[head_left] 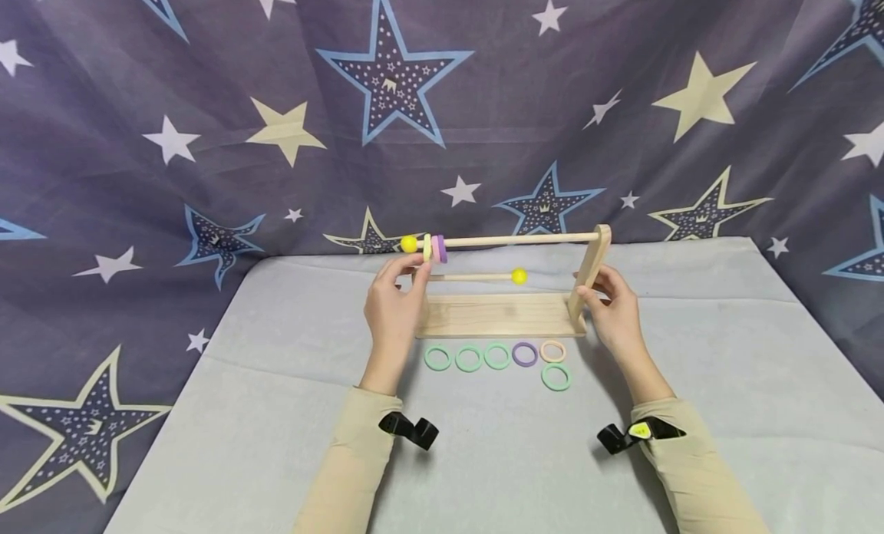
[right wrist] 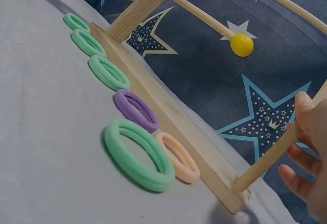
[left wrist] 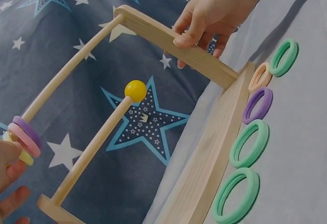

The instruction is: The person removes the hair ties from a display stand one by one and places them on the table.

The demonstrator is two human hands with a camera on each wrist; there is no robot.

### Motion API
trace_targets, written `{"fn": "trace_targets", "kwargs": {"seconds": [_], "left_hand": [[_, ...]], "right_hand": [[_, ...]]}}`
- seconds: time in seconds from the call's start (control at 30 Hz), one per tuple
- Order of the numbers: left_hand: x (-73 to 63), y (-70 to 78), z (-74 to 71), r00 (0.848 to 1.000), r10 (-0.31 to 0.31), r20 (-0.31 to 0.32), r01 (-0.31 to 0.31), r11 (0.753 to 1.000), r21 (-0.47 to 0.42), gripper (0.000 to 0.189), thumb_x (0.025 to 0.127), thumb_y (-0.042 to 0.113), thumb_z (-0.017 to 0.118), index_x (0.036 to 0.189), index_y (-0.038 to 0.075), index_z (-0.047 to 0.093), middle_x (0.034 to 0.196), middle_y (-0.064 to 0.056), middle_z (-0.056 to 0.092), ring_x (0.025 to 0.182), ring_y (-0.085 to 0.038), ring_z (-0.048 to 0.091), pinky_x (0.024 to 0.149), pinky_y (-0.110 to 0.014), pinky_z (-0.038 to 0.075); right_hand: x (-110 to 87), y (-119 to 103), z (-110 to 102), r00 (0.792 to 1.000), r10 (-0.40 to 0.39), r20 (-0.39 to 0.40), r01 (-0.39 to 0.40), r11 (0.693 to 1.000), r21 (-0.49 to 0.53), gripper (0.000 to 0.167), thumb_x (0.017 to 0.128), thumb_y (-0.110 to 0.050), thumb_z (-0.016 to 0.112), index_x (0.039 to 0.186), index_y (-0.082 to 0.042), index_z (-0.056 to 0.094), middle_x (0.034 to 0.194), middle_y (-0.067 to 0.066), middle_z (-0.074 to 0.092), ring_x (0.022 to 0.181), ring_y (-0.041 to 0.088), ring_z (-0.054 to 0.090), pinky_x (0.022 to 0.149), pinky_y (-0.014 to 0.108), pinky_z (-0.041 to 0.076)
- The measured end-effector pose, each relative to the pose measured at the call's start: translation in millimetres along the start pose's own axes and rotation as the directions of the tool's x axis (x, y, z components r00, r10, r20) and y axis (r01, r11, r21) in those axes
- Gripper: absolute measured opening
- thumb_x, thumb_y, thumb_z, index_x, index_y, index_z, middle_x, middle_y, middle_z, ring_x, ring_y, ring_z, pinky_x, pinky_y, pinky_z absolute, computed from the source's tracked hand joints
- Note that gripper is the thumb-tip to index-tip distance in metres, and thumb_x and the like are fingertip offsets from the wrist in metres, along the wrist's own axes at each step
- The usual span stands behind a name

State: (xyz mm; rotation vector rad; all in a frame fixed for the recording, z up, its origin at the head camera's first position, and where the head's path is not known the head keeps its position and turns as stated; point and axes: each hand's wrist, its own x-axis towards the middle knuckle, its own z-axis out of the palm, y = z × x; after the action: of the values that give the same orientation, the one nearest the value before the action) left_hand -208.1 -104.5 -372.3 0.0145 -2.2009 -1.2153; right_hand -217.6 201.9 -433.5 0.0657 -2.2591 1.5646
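Observation:
A wooden stand [head_left: 500, 316] has a flat base, two uprights and two horizontal rods with yellow ball ends. On the upper rod [head_left: 528, 240], near its left ball [head_left: 410, 244], hang a yellow hair tie [head_left: 427, 248], a pink one [left wrist: 24, 138] and a purple one [head_left: 443, 248]. My left hand [head_left: 395, 308] pinches the yellow hair tie between thumb and fingers. With thumb and fingers around it, my right hand [head_left: 617, 315] grips the right upright [head_left: 591, 269]. The lower rod [head_left: 479, 277], bearing no ties, points right from the shorter left upright [right wrist: 138, 9].
In front of the base lie several loose hair ties: green ones [head_left: 469, 358], a purple one [head_left: 525, 354] and a peach one [head_left: 552, 351]. One green tie [head_left: 556, 377] sits nearer me. Grey cloth [head_left: 497, 457] covers the table; a star-patterned curtain [head_left: 442, 166] hangs behind.

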Motion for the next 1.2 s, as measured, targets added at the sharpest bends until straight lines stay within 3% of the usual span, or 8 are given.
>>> {"fn": "trace_targets", "kwargs": {"seconds": [0.53,1.2], "left_hand": [[1.2,0.4,-8.3,0.997,-0.026,-0.071,0.026,1.0,0.003,0.02,0.091,0.031,0.072,0.105,0.016,0.076,0.1,-0.001,0.073,0.094,-0.018,0.065,0.078,-0.035,0.048],[5.5,-6.8,-20.1,0.996,-0.039,-0.074,0.041,0.999,0.02,0.02,0.092,0.032,0.072,0.104,0.015,0.075,0.1,-0.003,0.072,0.095,-0.019,0.064,0.079,-0.035,0.048]], "right_hand": [[-0.3,-1,1,1.0,-0.011,-0.003,0.012,1.0,0.014,0.041,0.094,-0.005,0.066,0.132,0.004,0.055,0.122,0.021,0.065,0.098,-0.006,0.054,0.078,0.014,0.045],[0.0,0,1,1.0,-0.017,-0.012,0.018,1.0,0.015,0.041,0.093,-0.004,0.066,0.132,0.004,0.055,0.121,0.022,0.065,0.097,-0.007,0.054,0.077,0.013,0.045]]}}
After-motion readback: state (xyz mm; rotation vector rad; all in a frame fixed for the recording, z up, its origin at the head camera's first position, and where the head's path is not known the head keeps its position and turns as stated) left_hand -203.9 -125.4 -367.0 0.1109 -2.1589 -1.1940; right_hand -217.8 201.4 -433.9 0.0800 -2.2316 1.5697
